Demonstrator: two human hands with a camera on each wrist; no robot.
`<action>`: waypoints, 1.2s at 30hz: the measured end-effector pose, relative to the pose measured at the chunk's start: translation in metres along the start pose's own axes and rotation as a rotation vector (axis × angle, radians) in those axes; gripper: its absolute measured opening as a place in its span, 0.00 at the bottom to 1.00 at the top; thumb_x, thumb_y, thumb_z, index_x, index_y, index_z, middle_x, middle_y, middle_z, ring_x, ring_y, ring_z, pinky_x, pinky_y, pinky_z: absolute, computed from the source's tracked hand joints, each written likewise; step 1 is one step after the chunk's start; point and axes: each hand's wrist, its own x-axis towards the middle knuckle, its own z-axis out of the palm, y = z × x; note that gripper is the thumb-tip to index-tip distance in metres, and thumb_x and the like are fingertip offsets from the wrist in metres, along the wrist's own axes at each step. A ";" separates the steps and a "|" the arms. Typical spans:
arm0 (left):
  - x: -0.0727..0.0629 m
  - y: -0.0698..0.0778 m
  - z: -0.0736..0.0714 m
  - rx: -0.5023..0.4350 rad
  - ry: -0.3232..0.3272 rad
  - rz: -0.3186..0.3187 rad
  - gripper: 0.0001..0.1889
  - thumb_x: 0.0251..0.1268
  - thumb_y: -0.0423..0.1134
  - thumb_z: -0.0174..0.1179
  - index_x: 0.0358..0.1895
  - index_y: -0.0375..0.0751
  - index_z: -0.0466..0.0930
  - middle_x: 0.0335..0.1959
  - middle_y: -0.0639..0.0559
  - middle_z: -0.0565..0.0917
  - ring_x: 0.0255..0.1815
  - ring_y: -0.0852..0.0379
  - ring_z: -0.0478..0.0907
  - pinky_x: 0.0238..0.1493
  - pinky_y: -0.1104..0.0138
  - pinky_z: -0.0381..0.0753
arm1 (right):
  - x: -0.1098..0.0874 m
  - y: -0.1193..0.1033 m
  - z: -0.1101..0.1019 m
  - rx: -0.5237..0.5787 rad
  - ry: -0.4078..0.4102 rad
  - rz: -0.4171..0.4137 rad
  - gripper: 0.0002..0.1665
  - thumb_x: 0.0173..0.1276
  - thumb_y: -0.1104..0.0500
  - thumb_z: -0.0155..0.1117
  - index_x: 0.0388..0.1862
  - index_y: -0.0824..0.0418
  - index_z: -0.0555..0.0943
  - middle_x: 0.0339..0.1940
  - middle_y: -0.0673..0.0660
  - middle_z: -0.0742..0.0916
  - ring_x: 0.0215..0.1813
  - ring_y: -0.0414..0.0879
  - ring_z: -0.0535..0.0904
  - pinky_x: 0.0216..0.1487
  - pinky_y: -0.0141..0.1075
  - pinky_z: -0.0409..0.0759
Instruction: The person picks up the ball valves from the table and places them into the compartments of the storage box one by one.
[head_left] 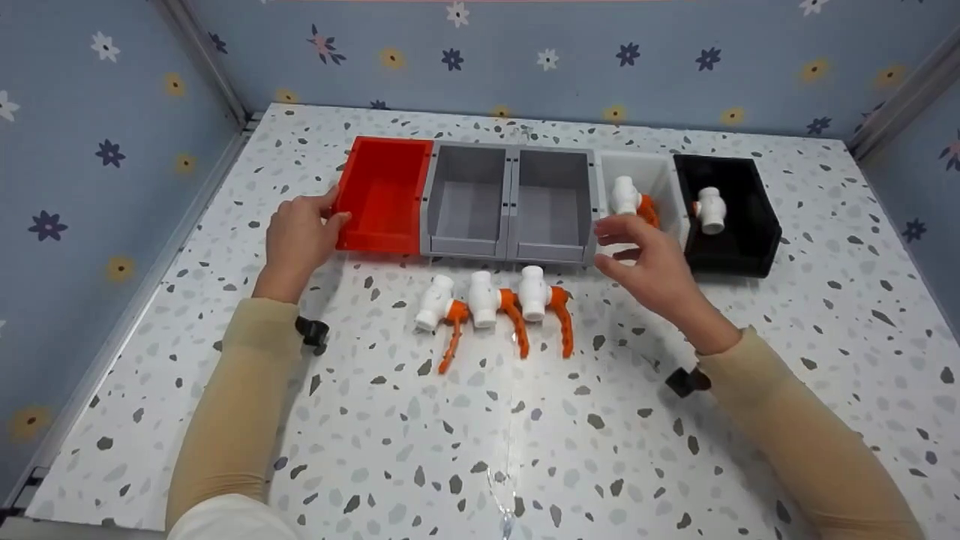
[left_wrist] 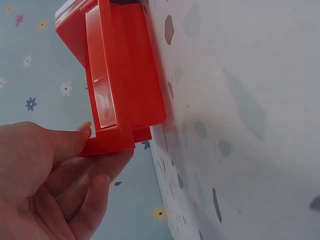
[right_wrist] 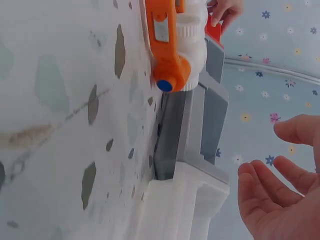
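Observation:
My left hand [head_left: 298, 234] pinches the left wall of the red bin [head_left: 381, 243] between thumb and fingers. The left wrist view shows the thumb over the rim and fingers on the outside of the wall. My right hand [head_left: 651, 266] hovers by the front of the white bin [head_left: 681, 206], fingers loosely bent around nothing. Three white ball valves with orange lever handles lie in front of the bins: a left one [head_left: 435, 304], a middle one [head_left: 484, 300] and a right one [head_left: 533, 294]. Another valve [head_left: 624, 195] sits in the white bin, partly hidden by my right hand.
Two grey bins [head_left: 469, 247] [head_left: 553, 253] stand between the red and white ones. At the row's right end is a black bin [head_left: 750, 251] with a white valve [head_left: 711, 210] inside. A flowered wall [head_left: 510, 45] rises behind the speckled table [head_left: 420, 450].

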 end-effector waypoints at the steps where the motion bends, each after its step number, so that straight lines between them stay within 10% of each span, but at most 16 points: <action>1: 0.000 0.000 0.000 0.001 0.000 -0.001 0.29 0.74 0.43 0.58 0.74 0.50 0.60 0.61 0.38 0.80 0.45 0.45 0.76 0.42 0.60 0.75 | -0.001 -0.002 0.002 0.004 -0.018 0.003 0.25 0.66 0.65 0.69 0.61 0.64 0.78 0.56 0.59 0.83 0.56 0.50 0.79 0.54 0.47 0.79; 19: -0.001 0.000 0.000 -0.017 -0.009 -0.014 0.30 0.74 0.43 0.59 0.74 0.53 0.60 0.57 0.38 0.81 0.45 0.45 0.74 0.42 0.60 0.75 | -0.006 -0.006 0.050 -0.014 -0.330 0.132 0.44 0.61 0.57 0.76 0.74 0.57 0.68 0.69 0.56 0.75 0.65 0.51 0.73 0.63 0.46 0.73; 36: 0.001 0.000 0.001 -0.013 -0.018 -0.018 0.30 0.74 0.44 0.58 0.75 0.53 0.59 0.62 0.39 0.79 0.43 0.45 0.74 0.41 0.60 0.74 | 0.006 -0.010 0.064 -0.223 -0.419 0.149 0.49 0.56 0.50 0.80 0.75 0.56 0.69 0.65 0.55 0.77 0.57 0.49 0.76 0.47 0.41 0.79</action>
